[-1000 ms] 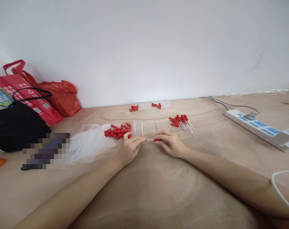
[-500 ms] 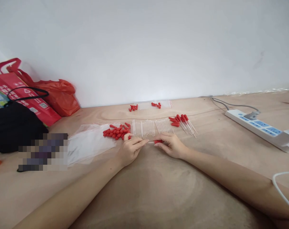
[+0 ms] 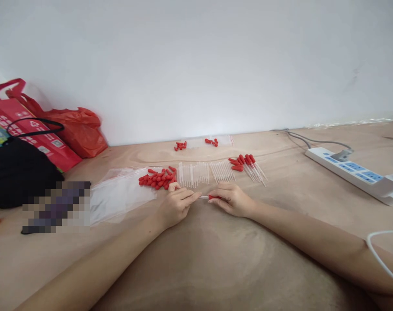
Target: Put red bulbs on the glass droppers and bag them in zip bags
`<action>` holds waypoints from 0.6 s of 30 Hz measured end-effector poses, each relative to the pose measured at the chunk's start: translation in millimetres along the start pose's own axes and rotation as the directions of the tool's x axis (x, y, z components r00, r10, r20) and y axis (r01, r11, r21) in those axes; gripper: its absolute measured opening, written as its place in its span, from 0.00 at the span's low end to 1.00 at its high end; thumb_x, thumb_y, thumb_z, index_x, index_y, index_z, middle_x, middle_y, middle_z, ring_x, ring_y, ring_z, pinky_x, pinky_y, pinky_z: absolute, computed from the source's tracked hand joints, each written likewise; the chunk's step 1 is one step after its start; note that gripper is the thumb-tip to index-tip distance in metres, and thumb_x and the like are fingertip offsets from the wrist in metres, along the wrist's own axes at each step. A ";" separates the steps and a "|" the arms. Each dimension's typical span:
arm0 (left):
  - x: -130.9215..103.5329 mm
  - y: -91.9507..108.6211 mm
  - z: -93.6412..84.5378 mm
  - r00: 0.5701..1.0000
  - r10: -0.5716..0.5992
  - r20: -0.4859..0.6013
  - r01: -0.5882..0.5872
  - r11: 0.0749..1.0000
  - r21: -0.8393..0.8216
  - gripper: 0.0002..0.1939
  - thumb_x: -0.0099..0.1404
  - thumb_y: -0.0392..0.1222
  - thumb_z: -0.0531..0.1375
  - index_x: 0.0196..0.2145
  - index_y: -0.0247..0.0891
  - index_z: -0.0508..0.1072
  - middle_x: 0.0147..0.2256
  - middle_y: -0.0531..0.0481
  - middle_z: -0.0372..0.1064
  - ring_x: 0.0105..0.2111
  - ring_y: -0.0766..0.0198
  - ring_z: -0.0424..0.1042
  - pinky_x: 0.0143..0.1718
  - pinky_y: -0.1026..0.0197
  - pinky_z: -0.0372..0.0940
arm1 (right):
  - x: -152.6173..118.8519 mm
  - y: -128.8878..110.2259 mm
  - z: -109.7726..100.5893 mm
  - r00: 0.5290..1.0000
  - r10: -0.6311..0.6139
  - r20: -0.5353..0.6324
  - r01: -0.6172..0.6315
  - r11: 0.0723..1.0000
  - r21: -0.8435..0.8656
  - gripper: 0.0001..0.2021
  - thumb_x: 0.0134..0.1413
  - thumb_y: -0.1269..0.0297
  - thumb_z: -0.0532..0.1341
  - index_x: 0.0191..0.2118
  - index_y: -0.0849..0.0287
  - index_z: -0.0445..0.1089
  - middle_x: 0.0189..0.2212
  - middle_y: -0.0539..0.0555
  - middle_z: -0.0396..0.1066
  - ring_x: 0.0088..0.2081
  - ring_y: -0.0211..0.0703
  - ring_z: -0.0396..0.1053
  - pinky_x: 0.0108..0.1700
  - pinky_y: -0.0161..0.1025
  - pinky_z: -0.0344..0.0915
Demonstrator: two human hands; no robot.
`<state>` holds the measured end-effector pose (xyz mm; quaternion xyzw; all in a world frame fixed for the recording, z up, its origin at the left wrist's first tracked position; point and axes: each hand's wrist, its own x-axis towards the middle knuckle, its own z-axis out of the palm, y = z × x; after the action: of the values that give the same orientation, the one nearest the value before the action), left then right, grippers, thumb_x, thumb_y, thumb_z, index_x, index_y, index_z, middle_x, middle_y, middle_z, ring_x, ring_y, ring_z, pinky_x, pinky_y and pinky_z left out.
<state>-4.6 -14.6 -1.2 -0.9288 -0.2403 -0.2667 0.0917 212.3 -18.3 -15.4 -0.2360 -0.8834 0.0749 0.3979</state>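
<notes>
My left hand (image 3: pixel 178 205) is closed on a thin clear dropper tube (image 3: pixel 204 197), which reaches across toward the other hand. Between the fingers of my right hand (image 3: pixel 230 199) is a red rubber bulb (image 3: pixel 212 197), its open end meeting the tube. How far the tube sits inside the bulb cannot be seen. Just beyond my left hand lies a heap of red bulbs (image 3: pixel 157 179). Rows of clear tubes (image 3: pixel 193 173) lie behind my hands. Behind my right hand are droppers with bulbs fitted (image 3: pixel 253 166) and several loose red bulbs (image 3: pixel 237 165).
Clear plastic bags (image 3: pixel 125 190) lie left of the heap. Near the wall are more red bulbs (image 3: pixel 180 145) and a small bag (image 3: pixel 227 140). A power strip (image 3: pixel 355 172) with cables is at right. Red bags (image 3: pixel 76 129) and a black bag (image 3: pixel 21 172) stand left.
The tube and the bulb now line up end to end, with the bulb a little further inside my right fingers. Both hands stay almost in place; the view shifts slightly.
</notes>
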 end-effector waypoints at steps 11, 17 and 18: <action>2.3 7.8 -0.2 0.999 -0.027 0.024 0.026 0.999 0.030 0.17 0.63 0.30 0.46 0.43 0.43 0.69 0.28 0.52 0.72 0.25 0.68 0.67 0.36 0.57 0.49 | 1.5 2.6 0.9 0.998 -0.024 0.062 0.029 0.996 -0.086 0.09 0.56 0.63 0.52 0.34 0.60 0.67 0.25 0.54 0.69 0.28 0.39 0.63 0.32 0.38 0.59; 2.9 8.9 0.9 1.000 -0.019 0.016 0.018 0.999 0.040 0.15 0.62 0.30 0.46 0.39 0.39 0.70 0.27 0.51 0.72 0.24 0.67 0.66 0.37 0.56 0.50 | 2.0 3.4 1.6 0.995 -0.027 0.091 0.034 0.996 -0.081 0.09 0.56 0.64 0.51 0.35 0.61 0.67 0.26 0.55 0.69 0.29 0.40 0.63 0.34 0.38 0.59; 3.0 9.0 0.9 1.000 -0.020 0.022 0.020 0.999 0.038 0.15 0.62 0.30 0.46 0.39 0.39 0.70 0.27 0.51 0.72 0.24 0.67 0.66 0.37 0.56 0.50 | 2.2 3.3 1.9 0.995 -0.025 0.098 0.034 0.996 -0.083 0.09 0.56 0.64 0.51 0.35 0.61 0.67 0.26 0.55 0.69 0.29 0.40 0.63 0.34 0.38 0.59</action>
<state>2.5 -20.9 -0.7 -0.9274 -0.2556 -0.2528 0.1038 210.9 -14.2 -16.2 -0.2356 -0.9073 0.0430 0.3456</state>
